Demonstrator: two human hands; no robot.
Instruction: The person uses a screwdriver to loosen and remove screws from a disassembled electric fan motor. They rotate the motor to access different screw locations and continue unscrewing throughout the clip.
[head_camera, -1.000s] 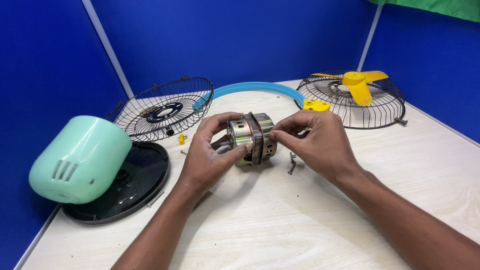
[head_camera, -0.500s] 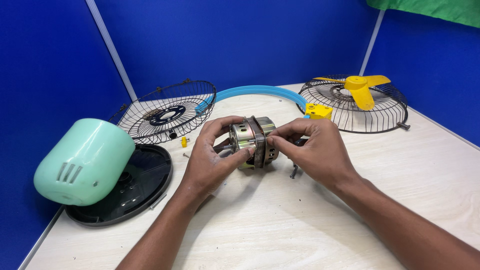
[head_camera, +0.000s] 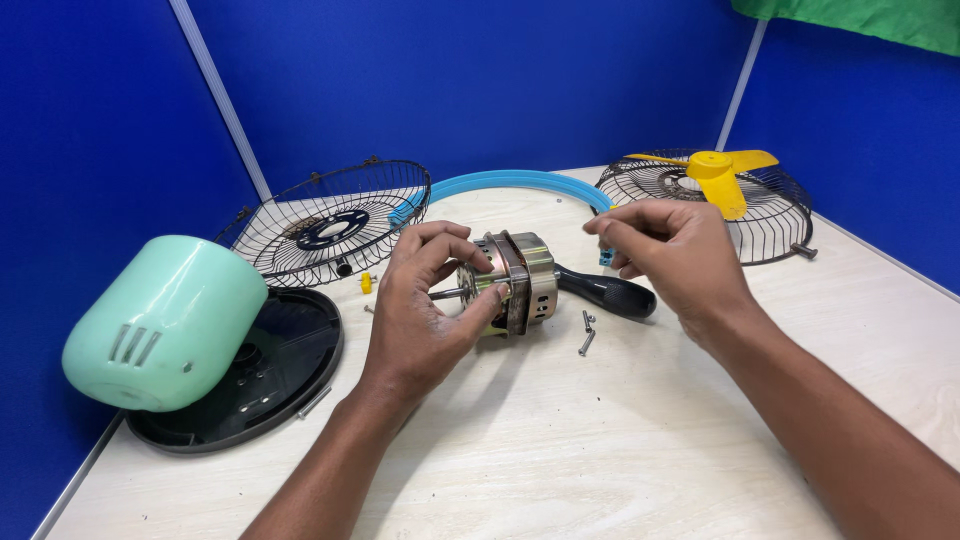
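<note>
My left hand (head_camera: 420, 315) grips a metal fan motor (head_camera: 522, 280) from its left side, near the shaft, and holds it on the pale wooden table (head_camera: 600, 450). To the right of the motor, my right hand (head_camera: 680, 262) hovers clear of it with thumb and fingertips pinched together. I cannot see whether anything small sits between them. A black-handled screwdriver (head_camera: 608, 293) lies just behind the motor, under my right hand. Two small screws (head_camera: 586, 333) lie on the table right of the motor.
A mint-green motor cover (head_camera: 165, 320) rests on a black round base (head_camera: 285, 375) at the left. A black wire guard (head_camera: 330, 225) and a blue ring (head_camera: 510, 182) lie behind. A second guard (head_camera: 775, 220) with a yellow blade (head_camera: 722, 175) is at the back right. Blue partitions enclose the table.
My right hand has let go of the motor and drawn back to the right, fingers pinched. The screwdriver and screws it hid now show. My left hand still holds the motor.
</note>
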